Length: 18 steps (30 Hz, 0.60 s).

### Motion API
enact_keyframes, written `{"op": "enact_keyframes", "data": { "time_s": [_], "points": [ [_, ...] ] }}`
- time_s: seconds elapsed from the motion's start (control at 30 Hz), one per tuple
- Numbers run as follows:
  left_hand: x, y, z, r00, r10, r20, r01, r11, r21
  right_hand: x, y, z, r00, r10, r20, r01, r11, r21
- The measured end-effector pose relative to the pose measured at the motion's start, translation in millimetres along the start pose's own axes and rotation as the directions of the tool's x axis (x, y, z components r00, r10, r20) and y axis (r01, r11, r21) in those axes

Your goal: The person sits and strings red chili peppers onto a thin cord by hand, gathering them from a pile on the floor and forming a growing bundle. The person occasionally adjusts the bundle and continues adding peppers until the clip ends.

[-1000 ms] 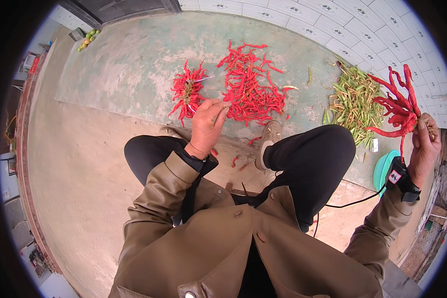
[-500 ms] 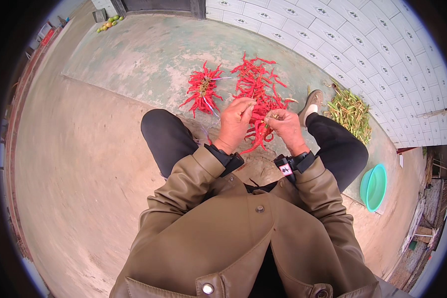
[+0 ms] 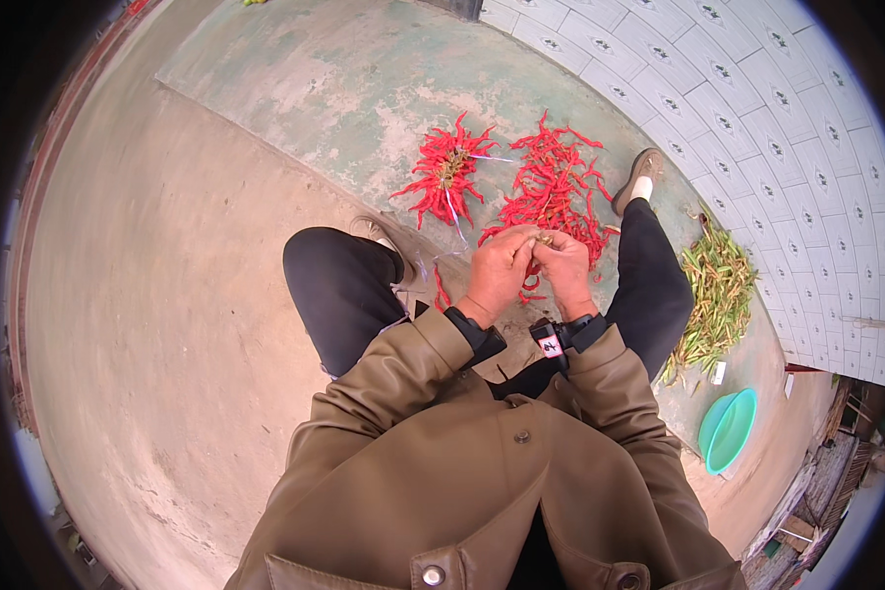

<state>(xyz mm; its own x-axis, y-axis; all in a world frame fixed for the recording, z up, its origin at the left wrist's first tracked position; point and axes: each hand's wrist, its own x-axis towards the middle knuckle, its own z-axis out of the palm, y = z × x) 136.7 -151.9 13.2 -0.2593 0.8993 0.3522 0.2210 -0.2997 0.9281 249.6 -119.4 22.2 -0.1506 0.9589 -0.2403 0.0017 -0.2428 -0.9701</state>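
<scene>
My left hand (image 3: 499,269) and my right hand (image 3: 564,269) meet above a loose pile of red chili peppers (image 3: 551,182). The right thumb and fingers pinch the pale stems of red chili peppers (image 3: 532,285), whose bodies show partly between the hands. My left fingers are closed against that same spot; what they grip is hidden. Left of the pile lies a round bunch of red chilies (image 3: 449,169), stems gathered in the middle, with thin whitish string (image 3: 454,211) trailing from it.
A heap of green pods (image 3: 710,295) lies beyond my right leg, near the tiled wall (image 3: 747,118). A turquoise basin (image 3: 728,431) stands at the right. My shoe (image 3: 638,182) rests beside the chili pile. A few red chilies (image 3: 441,287) lie by my left leg.
My hands have come together from slightly apart. The head view has shifted, so the chilies and pods appear farther right and the fruit by the doorway is mostly out of view.
</scene>
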Motion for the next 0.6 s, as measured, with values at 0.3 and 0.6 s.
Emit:
{"op": "enact_keyframes", "data": {
  "time_s": [0.3, 0.6],
  "points": [
    [0.9, -51.5, -30.1, 0.889, -0.445, -0.11, 0.436, 0.895, -0.098, 43.4, 42.6, 46.7, 0.954, 0.148, 0.259, -0.165, 0.985, 0.044],
    [-7.0, -55.2, -23.9, 0.839, -0.542, -0.044, 0.509, 0.81, -0.291, 59.7, 55.5, 37.6, 0.912, 0.146, 0.383, -0.072, 0.977, -0.202]
  ]
}}
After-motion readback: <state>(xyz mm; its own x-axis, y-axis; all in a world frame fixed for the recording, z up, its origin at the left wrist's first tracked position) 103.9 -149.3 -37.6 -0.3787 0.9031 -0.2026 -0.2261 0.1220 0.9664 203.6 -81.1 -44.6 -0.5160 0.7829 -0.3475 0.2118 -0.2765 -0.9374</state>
